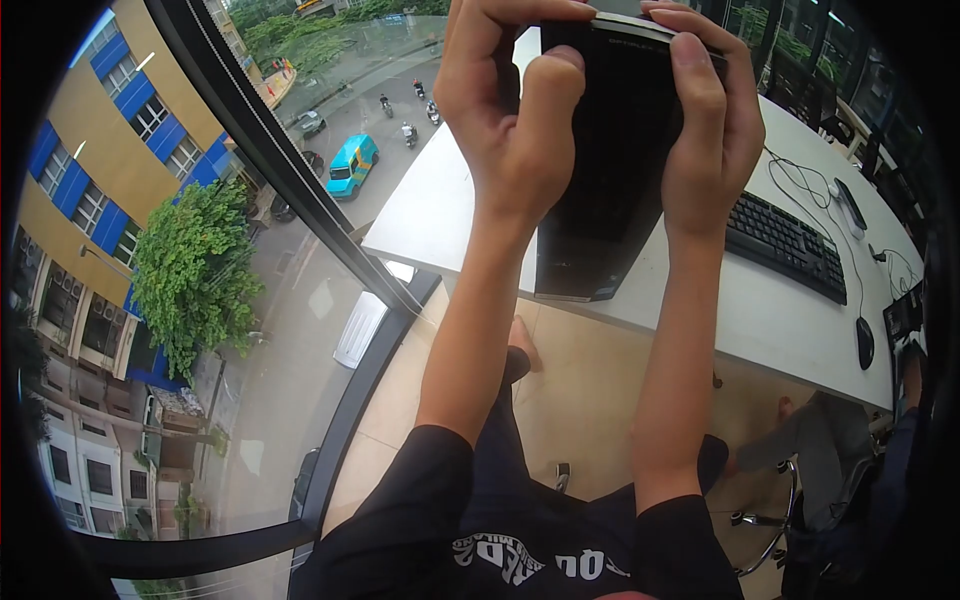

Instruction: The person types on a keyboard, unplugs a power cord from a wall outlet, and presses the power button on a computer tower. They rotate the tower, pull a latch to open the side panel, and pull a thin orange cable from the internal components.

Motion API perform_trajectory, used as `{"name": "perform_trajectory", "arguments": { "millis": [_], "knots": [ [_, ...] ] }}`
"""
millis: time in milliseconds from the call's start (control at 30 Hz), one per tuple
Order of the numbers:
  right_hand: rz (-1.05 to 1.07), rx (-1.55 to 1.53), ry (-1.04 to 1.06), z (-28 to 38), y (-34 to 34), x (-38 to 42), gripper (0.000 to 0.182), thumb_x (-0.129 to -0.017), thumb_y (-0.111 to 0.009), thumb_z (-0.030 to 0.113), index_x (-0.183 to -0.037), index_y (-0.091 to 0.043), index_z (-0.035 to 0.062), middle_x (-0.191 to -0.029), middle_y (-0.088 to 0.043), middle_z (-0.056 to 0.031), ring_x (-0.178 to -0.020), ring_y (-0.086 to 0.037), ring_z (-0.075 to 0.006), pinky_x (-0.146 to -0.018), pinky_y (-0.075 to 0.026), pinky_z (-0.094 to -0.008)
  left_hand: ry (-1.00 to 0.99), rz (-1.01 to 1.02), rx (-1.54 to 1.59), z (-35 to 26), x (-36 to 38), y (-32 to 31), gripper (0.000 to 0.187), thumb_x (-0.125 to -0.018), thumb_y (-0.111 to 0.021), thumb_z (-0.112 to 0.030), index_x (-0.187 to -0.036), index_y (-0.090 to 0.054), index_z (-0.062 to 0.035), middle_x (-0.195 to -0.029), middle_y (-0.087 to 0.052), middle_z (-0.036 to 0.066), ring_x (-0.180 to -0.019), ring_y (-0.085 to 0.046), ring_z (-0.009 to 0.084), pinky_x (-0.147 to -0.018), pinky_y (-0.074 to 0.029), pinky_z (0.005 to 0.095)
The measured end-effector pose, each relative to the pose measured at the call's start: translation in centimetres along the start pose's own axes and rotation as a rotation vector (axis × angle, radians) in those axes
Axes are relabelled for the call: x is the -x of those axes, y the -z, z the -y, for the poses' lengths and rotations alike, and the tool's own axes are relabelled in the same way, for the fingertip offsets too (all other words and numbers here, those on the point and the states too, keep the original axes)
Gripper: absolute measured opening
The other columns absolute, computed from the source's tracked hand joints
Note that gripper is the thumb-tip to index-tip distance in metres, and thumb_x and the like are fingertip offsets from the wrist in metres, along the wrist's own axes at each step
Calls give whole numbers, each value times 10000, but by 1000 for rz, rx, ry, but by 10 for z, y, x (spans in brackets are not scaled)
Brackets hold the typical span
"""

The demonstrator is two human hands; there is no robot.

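A black desktop computer tower (pixel 612 170), with OptiPlex lettering near its top edge, stands at the front edge of the white desk (pixel 430 215). My left hand (pixel 515 105) grips the tower's upper left side, its thumb on the dark front and its fingers curled toward the top. On the upper right side, my right hand (pixel 715 120) holds it in the same way, thumb against the front face. The tower's back and the far fingertips are partly hidden.
To the right on the desk lie a black keyboard (pixel 785 245), a mouse (pixel 865 343), thin cables (pixel 800 170) and a small dark device (pixel 850 205). Another person's leg (pixel 815 450) and a chair base (pixel 770 525) are below right. A window frame (pixel 345 420) runs along the left.
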State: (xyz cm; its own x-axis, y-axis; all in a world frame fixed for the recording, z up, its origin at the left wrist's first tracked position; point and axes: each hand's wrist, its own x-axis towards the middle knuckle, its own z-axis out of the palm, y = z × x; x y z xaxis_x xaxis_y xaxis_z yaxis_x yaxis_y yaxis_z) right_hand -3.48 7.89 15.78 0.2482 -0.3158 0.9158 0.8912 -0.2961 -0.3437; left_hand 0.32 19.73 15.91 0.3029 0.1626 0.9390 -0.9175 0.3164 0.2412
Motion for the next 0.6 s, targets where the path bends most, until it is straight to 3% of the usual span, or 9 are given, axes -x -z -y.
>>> {"name": "perform_trajectory", "arguments": {
  "millis": [267,600],
  "knots": [
    [38,70,62,-7,7,-3,238,-1043,-580,204,-1118,-652,-10,-1098,-662,-76,-837,-539,-77,-770,-428,-236,52,-34,-35,-3,2,0,287,-854,-510,-105,-1042,-655,54,-1148,-691,203,-1042,-651,208,-988,-500,342],
    [39,-23,54,-9,6,-3,237,-1052,-566,194,-1147,-639,-10,-1128,-660,-70,-893,-555,-83,-814,-436,-233,15,-9,-21,0,1,0,296,-845,-520,-88,-1061,-653,66,-1143,-682,204,-1062,-642,219,-996,-490,341]
  ]
}}
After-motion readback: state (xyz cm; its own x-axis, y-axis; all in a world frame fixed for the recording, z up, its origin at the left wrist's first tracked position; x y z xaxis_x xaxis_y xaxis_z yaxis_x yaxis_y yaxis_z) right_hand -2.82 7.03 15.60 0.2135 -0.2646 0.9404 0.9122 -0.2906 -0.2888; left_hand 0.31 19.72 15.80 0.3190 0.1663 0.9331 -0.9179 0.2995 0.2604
